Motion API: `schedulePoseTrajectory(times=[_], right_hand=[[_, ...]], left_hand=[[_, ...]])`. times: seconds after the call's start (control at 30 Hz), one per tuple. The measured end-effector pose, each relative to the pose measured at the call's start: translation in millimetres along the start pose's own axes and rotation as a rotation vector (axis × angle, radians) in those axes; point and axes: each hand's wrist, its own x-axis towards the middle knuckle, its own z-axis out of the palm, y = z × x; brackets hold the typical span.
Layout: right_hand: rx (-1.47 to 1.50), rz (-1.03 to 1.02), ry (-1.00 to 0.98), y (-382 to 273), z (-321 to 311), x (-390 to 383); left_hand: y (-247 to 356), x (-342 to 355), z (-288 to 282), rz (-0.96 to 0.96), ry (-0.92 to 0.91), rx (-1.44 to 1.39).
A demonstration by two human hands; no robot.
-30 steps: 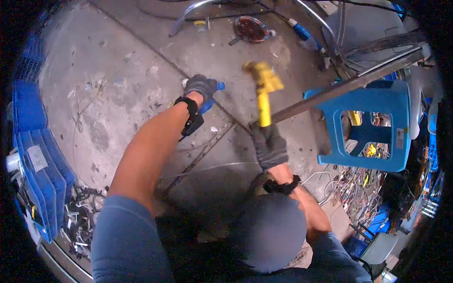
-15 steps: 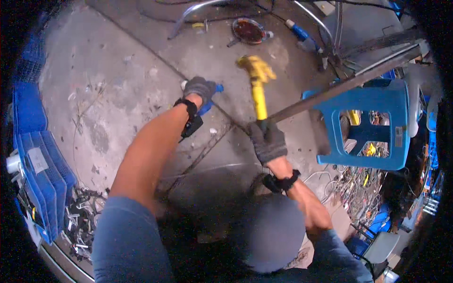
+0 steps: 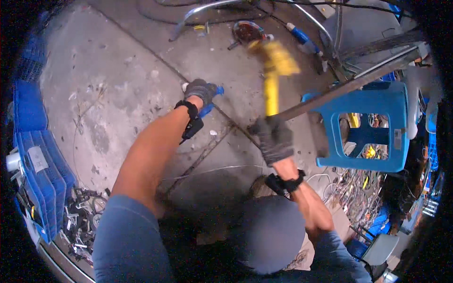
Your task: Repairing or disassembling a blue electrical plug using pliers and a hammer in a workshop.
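Observation:
In its grey glove, my right hand [image 3: 272, 141] grips the lower end of a yellow hammer [image 3: 272, 96]. The hammer stands upright in the picture, its head blurred by motion. My left hand [image 3: 200, 89], also gloved, is closed around a blue piece [image 3: 219, 89] that pokes out past its fingers. A white end [image 3: 184, 87] shows on the other side of that hand. Most of the held piece is hidden, so its kind cannot be made out. A dark line runs across the floor beneath both hands.
A blue plastic stool [image 3: 401, 127] lies at the right beside a tangle of cables [image 3: 351, 188]. Blue crates [image 3: 42, 174] stand at the left, near a scrap heap [image 3: 80, 217]. A round dish [image 3: 247, 32] and a blue connector [image 3: 302, 37] lie far off. A beam [image 3: 349, 86] slants across.
The yellow hammer has risen and swung a little to the right, its head higher in view. My right hand has shifted slightly right with it. My left hand stays almost still.

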Motion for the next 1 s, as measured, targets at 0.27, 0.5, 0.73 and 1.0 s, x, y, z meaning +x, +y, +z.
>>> schedulePoseTrajectory(times=[0.27,0.5,0.73,1.0], right_hand=[[-0.237,0.070,-0.058,85,61,-17],[0.056,0.285,-0.096,39,29,-49],[-0.017,0.327,-0.143,86,12,-104],[0.002,0.473,-0.280,93,3,-129]], left_hand=[[21,0,14,0.177,0.070,0.210],[-26,19,43,0.124,0.117,0.288],[-31,12,31,0.439,0.307,0.273],[29,-49,-24,0.191,0.167,-0.646]])
